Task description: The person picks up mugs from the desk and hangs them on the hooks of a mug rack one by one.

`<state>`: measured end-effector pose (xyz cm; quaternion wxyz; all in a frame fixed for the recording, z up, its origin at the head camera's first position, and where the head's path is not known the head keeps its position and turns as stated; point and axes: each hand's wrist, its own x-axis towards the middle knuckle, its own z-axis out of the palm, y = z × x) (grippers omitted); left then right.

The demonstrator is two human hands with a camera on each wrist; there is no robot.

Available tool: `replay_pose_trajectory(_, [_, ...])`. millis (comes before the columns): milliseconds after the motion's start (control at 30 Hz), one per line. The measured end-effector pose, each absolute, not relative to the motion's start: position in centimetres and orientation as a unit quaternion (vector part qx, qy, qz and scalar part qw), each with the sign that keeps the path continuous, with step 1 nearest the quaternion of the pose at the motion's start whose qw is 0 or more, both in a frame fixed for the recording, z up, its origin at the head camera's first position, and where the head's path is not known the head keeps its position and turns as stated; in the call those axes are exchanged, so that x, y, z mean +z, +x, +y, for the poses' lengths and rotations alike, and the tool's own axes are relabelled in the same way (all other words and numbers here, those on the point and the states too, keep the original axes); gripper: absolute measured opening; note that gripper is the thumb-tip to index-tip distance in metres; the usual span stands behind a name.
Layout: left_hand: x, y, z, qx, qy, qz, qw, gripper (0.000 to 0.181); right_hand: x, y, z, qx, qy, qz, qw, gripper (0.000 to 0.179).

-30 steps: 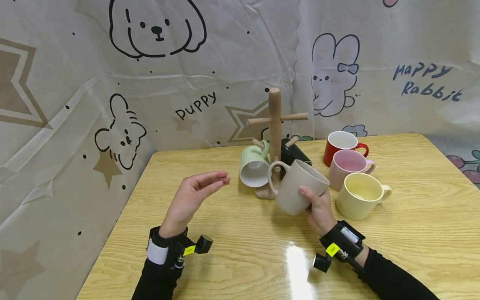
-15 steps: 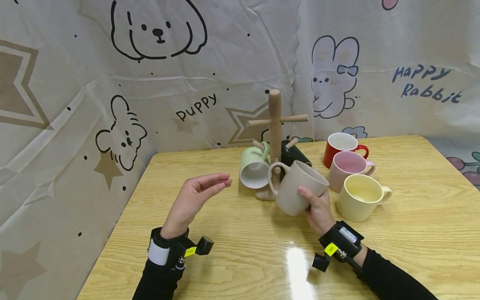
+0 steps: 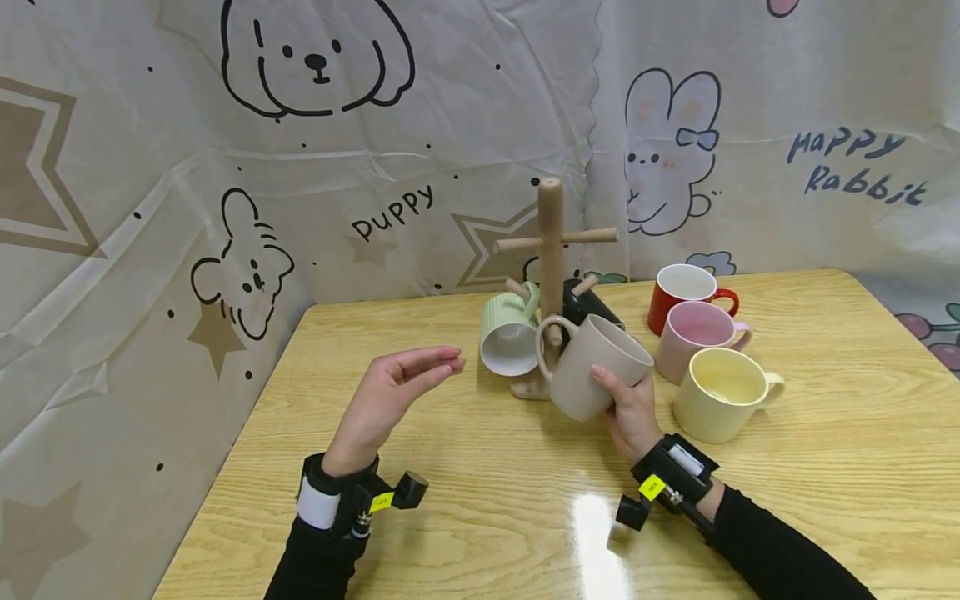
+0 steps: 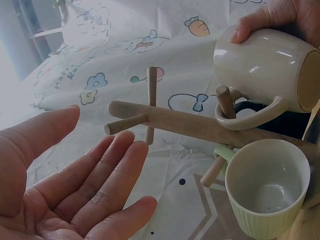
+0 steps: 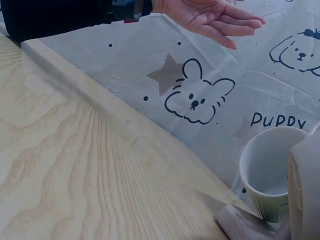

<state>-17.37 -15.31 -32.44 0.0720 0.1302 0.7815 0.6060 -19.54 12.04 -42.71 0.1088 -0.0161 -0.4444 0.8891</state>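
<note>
Slightly up and leftward, the beige mug (image 3: 577, 379) has been shifted by the right grip (image 3: 632, 412) since the earlier frame, while the left grip (image 3: 382, 393) has been kept almost in place. Leftmost, that left grip is held over the tabletop (image 3: 465, 500) with fingers extended and nothing grasped. Right of its fingertips, the green mug (image 3: 498, 318) is hung by its handle on the wooden rack (image 3: 551, 217). Just left of the right grip, the beige mug is held tilted in its grasp, and a front peg (image 3: 554, 335) is seen within the handle's loop. Beyond it, the black mug (image 3: 576, 308) is partly hidden. Right of the right grip, the red mug (image 3: 660, 310), pink mug (image 3: 675, 357) and yellow mug (image 3: 708, 414) are stood upright, the yellow nearest.
</note>
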Motion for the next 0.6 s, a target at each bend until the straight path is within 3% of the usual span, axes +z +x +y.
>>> replay_pose_trajectory(600, [-32.4,-17.3,-15.2,0.603,0.126,0.783,0.08,0.035,-43.9,-20.1,10.9,0.887,-0.01,-0.436,0.153,0.063])
